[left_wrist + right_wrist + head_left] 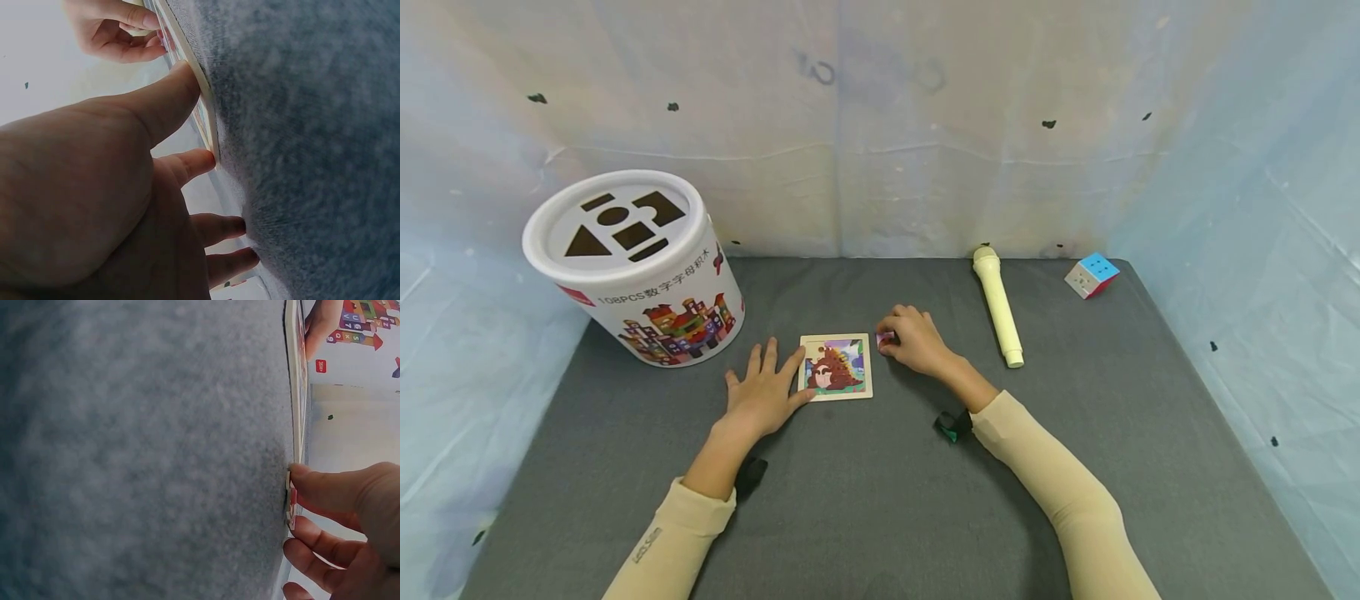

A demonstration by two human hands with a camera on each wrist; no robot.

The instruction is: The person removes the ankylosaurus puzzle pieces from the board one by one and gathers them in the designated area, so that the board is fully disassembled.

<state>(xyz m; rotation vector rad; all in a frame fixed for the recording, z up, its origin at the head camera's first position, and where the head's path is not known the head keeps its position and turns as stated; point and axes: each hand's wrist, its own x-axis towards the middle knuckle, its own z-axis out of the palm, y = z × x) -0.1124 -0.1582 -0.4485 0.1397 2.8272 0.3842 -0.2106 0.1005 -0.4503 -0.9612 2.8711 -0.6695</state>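
A small square picture puzzle (pixel 835 371) with a pale wooden frame and a red-brown cartoon animal lies flat on the dark cloth. Bare wood shows in its upper left corner. My left hand (pixel 762 392) is spread at the puzzle's left side, its thumb on the lower edge and its index finger at the left edge; the other fingers rest on the cloth. Just right of the puzzle, my right hand (pixel 915 340) pinches a small puzzle piece (pixel 886 339) between thumb and fingers. In the right wrist view that piece (pixel 292 503) is seen edge-on, close to the cloth.
A big white block bucket (pixel 677 292) with shaped holes in its lid stands at the back left. Behind my right hand lies a pale yellow toy microphone (pixel 998 308). A puzzle cube (pixel 1092 275) sits near the back right corner. Pale sheeting (pixel 880 125) hangs around the table.
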